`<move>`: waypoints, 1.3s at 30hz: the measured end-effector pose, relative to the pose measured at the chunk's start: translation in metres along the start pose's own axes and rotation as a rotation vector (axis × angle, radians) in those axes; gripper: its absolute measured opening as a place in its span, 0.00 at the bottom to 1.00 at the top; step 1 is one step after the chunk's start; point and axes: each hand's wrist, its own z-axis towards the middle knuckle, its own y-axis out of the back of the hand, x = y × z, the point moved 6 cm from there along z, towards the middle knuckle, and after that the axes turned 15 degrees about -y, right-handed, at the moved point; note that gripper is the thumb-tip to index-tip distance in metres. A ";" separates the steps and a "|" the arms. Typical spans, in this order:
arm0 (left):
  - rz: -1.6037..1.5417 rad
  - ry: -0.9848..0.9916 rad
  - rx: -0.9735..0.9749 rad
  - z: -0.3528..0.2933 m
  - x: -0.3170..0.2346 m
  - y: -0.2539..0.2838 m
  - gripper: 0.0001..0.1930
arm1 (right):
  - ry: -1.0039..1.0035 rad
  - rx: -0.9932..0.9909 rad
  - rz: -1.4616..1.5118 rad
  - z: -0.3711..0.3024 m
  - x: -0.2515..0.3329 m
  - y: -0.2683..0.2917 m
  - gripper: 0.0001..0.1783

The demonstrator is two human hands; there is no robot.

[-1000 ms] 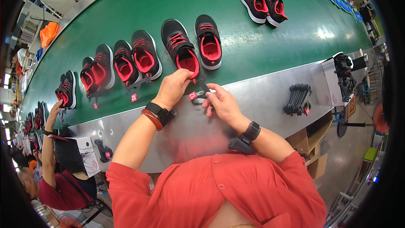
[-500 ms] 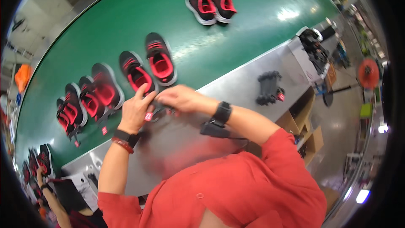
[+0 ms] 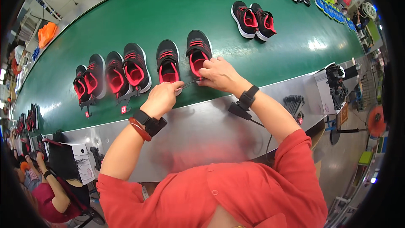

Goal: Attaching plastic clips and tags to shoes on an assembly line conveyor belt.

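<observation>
A pair of black shoes with red linings stands before me at the green belt's near edge. My left hand (image 3: 162,98) is closed at the heel of the left shoe (image 3: 168,57), pinching one end of a thin dark shoe hanger (image 3: 188,84). The hanger spans the gap between both heels. My right hand (image 3: 222,75) grips the heel of the right shoe (image 3: 198,44), thumb and fingers bent around its collar; the hanger's other end is mostly hidden there. To the left stand two more pairs, a nearer pair (image 3: 136,65) and a farther one (image 3: 95,76), with hangers and red tags at their heels.
Another pair of shoes (image 3: 249,19) stands farther back on the green belt (image 3: 168,8). A bundle of dark hangers (image 3: 293,103) lies on the metal ledge (image 3: 202,131), beside a white box (image 3: 324,90) of black hangers. A co-worker (image 3: 55,192) sits at the lower left.
Shoes and belt now appear farther right in view. My right hand has moved from beside my left hand to the right shoe's heel, and the hanger now stretches between both hands.
</observation>
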 end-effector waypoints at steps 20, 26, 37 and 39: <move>0.013 -0.101 -0.054 0.000 0.002 -0.015 0.29 | -0.133 -0.078 0.274 0.001 0.008 -0.005 0.25; 0.283 -0.099 -0.330 -0.022 -0.012 -0.002 0.34 | -0.418 -0.378 0.297 -0.112 -0.024 0.061 0.35; 0.301 -0.544 -0.468 0.001 -0.104 -0.033 0.28 | -1.543 -0.269 0.357 -0.341 -0.165 0.113 0.54; 0.203 -0.572 -0.371 0.016 -0.121 -0.050 0.26 | -1.482 -0.160 0.521 -0.333 -0.165 0.100 0.52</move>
